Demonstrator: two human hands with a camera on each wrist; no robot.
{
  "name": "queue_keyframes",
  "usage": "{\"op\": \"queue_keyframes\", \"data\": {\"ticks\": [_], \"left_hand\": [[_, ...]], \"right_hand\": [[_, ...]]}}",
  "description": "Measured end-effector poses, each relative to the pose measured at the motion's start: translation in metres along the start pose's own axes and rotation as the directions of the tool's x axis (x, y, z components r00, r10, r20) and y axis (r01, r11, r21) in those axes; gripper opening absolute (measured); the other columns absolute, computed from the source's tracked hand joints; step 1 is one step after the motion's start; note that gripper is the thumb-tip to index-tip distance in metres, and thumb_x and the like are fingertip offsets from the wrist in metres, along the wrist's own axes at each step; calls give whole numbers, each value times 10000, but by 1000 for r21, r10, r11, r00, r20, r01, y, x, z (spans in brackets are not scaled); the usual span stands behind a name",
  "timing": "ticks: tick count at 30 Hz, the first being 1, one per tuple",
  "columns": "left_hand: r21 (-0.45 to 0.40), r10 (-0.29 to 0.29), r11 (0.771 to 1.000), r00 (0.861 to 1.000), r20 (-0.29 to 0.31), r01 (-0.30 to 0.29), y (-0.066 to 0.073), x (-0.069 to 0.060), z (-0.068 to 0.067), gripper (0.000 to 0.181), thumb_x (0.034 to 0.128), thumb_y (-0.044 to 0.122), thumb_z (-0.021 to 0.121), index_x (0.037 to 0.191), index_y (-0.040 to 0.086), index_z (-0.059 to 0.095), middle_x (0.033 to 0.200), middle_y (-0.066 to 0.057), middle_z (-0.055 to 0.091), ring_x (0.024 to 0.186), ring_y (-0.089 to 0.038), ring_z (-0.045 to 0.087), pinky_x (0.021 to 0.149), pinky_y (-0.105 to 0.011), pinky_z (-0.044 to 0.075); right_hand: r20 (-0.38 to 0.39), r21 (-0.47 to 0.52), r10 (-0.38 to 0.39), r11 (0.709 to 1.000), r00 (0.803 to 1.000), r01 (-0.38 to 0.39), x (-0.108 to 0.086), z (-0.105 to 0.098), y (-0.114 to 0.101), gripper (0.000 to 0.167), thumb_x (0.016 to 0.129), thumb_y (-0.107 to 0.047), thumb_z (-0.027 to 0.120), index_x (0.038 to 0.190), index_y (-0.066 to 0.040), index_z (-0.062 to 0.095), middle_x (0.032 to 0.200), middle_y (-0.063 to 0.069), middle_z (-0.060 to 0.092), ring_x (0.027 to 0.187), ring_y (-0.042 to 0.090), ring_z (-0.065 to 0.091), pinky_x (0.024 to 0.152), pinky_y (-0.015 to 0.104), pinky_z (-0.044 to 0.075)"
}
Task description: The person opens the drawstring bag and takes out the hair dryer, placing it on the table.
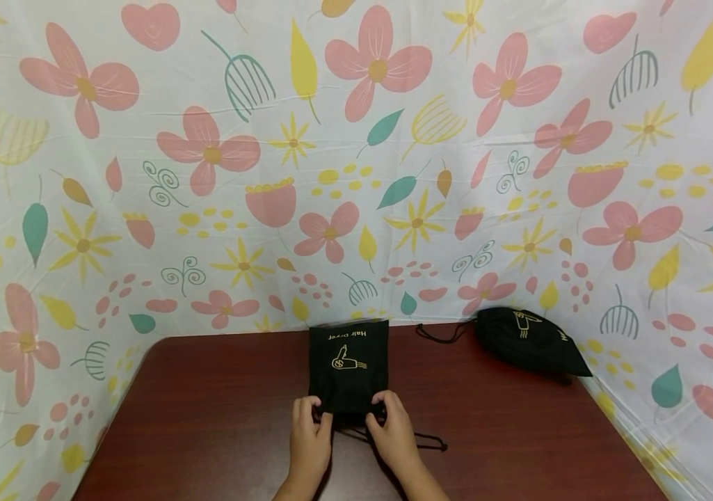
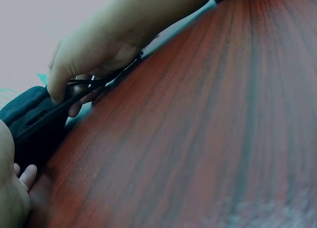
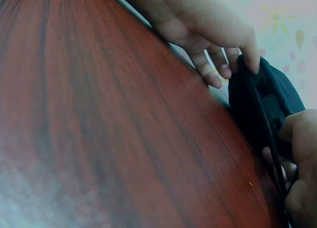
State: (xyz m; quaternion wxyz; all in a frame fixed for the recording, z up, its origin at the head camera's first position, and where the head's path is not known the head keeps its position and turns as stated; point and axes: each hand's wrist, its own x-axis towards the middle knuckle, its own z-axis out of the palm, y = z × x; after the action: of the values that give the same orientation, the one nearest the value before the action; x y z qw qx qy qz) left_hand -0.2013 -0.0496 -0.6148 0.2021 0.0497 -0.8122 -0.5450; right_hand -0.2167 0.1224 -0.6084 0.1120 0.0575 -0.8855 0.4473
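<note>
A black drawstring pouch with a gold hair dryer drawing lies on the table, its lettering upside down in the head view. My left hand pinches one corner of its near, mouth end. At the other corner, my right hand grips the fabric with thumb and fingers. The mouth shows as a dark gap in the right wrist view, between the left hand and the right hand. A black cord trails to the right from under the right hand. The pouch's contents are hidden.
A second black pouch, bulging and with a similar gold drawing, lies at the back right. Its cord loops out leftward. The dark reddish wooden table meets a white flower-printed cloth behind and at the sides.
</note>
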Motion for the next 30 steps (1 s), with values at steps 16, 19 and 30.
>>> {"op": "queue_keyframes", "data": {"ticks": [16,19,30], "left_hand": [[-10,-38,999,998,49,39,1,0,-3,125,976,120,627,1056,149,535,1059,-14,498,638,-24,463,591,-194,459],[-4,-30,1000,999,40,30,1,-1,-3,113,981,120,618,1064,137,543,1062,-19,509,623,-23,447,576,-196,444],[38,-8,999,1000,16,7,1,-1,-3,71,1023,175,577,1074,127,559,1042,-11,529,731,-53,425,650,-220,417]], "right_hand": [[-25,-4,-45,999,999,45,-2,0,1,300,855,18,718,1061,-142,570,1102,-4,604,1013,153,592,847,331,521],[-6,-6,-38,999,999,38,-2,0,1,298,867,14,708,1067,-153,562,1114,-6,593,1034,165,590,854,345,520],[-5,45,2,999,1000,-2,-1,0,0,246,888,-20,667,1077,-151,580,1111,-10,590,1029,149,568,883,340,501]]}}
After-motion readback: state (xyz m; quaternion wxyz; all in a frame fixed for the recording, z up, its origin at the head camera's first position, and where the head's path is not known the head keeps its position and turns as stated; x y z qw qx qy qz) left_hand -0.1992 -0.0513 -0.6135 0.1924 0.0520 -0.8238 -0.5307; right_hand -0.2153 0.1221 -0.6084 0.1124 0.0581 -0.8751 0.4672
